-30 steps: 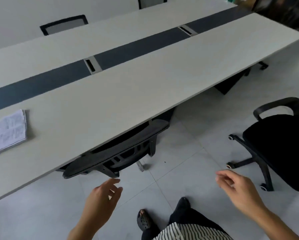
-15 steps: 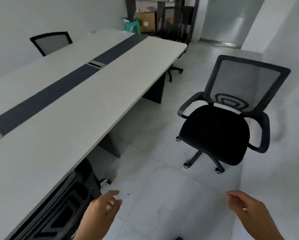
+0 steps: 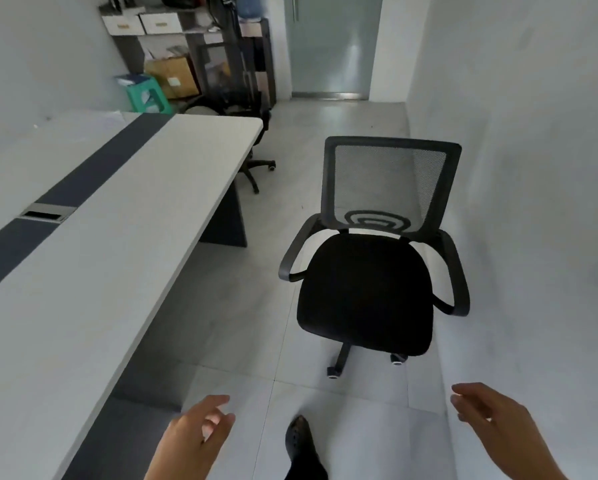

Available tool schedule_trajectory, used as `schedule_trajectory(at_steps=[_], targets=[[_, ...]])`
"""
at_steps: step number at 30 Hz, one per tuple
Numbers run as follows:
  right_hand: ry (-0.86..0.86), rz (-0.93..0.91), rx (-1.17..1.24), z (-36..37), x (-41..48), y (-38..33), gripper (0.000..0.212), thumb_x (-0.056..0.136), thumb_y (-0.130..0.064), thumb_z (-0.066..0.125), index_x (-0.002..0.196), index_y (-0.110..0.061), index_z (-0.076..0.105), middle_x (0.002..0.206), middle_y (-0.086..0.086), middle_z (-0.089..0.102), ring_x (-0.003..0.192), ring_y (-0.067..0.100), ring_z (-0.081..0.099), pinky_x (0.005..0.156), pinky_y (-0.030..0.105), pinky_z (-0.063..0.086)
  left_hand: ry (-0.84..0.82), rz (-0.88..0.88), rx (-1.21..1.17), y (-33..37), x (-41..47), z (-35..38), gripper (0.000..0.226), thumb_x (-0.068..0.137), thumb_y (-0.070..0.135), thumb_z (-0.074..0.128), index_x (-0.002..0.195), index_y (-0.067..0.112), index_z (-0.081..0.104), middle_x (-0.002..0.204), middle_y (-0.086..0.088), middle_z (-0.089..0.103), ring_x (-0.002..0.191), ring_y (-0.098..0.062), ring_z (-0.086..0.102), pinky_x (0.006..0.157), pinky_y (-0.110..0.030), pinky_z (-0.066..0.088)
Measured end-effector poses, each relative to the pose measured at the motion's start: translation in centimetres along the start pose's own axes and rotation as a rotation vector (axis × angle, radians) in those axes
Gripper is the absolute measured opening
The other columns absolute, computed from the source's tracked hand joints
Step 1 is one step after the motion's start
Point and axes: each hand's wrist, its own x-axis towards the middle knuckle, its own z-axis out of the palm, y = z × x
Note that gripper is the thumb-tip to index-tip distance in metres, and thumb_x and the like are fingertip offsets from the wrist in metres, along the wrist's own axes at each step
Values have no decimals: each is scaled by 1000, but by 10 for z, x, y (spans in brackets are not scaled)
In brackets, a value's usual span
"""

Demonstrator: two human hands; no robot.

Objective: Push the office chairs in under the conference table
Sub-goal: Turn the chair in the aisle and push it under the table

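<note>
A black office chair (image 3: 370,289) with a mesh back stands out on the floor ahead of me, close to the right wall, its seat facing me and well apart from the conference table (image 3: 93,258) on my left. Another black chair (image 3: 252,161) sits at the table's far end, partly under it. My left hand (image 3: 195,438) and my right hand (image 3: 495,424) hang low in front of me, fingers loosely apart, holding nothing and touching no chair.
The white wall (image 3: 533,202) runs close along the right. Shelves with boxes (image 3: 172,64), a green stool (image 3: 146,95) and a glass door (image 3: 332,46) stand at the far end. My black shoe (image 3: 299,441) is on the tiled floor (image 3: 238,299).
My view has turned right, away from the tucked-in chair and toward the free-standing chair, which now sits in front of me. Both hands stay low and empty.
</note>
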Motion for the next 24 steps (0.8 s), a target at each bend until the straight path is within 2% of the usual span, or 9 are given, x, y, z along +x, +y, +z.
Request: schedule_trajectory(at_steps=[2,3,6,8,10,14,18,21,24], targets=[[49,-1,25,-2,25,-12,70,41,-99,33,90,-56,59,80,-35,66,71,-8,65,75,9,45,-10,38,-5,18,43,-10,34,77,32,66,82,64,57,75,27,66,67,-1,64,60,-15,47],[60,4,26,-3,35,-21,69,44,-97,36,84,-48,64,79,-32,68,70,-7,66,75,11,46,-7,64,-5,29,63,-16,38,73,35,63,84,70,53,75,28,65,66,0,64,60,-14,47],[78,5,-1,-9,63,-55,13,76,-54,65,82,-43,63,74,-24,70,70,-4,66,70,20,51,-47,118,-1,59,124,-27,30,75,29,64,76,59,61,77,30,65,68,1,64,60,-11,47],[91,25,-21,-13,87,-58,7,85,-31,65,87,-38,65,72,-19,71,70,-3,66,67,21,50,-96,152,55,77,164,-27,36,83,18,65,80,53,55,78,25,67,70,-1,65,62,-17,49],[89,63,-31,-16,107,-57,7,86,-30,64,89,-37,65,74,-16,71,71,0,68,72,26,52,-154,157,87,97,196,-21,35,86,17,62,84,50,50,73,13,69,70,-6,66,64,-18,47],[67,136,-42,-21,166,-44,8,87,-31,63,94,-34,64,81,-10,73,79,8,68,77,33,52,-256,136,120,123,263,7,18,89,22,58,94,39,56,88,8,68,82,-9,65,74,-24,48],[44,223,-83,-25,257,-18,15,88,-32,60,101,-26,64,84,-6,73,83,16,67,75,33,49,-270,-5,159,125,336,49,13,90,21,58,99,29,59,89,2,66,86,-20,63,80,-32,48],[32,314,-124,-24,333,2,18,90,-29,57,103,-19,62,91,4,72,79,25,61,69,33,45,-254,-173,227,119,395,82,20,90,20,57,109,15,63,101,-5,67,94,-25,63,82,-32,45],[25,429,-197,-19,404,20,19,87,-27,53,103,-17,54,87,11,65,76,34,57,64,35,44,-210,-278,269,105,455,115,31,89,19,59,117,7,58,116,-16,64,104,-33,60,92,-41,47]])
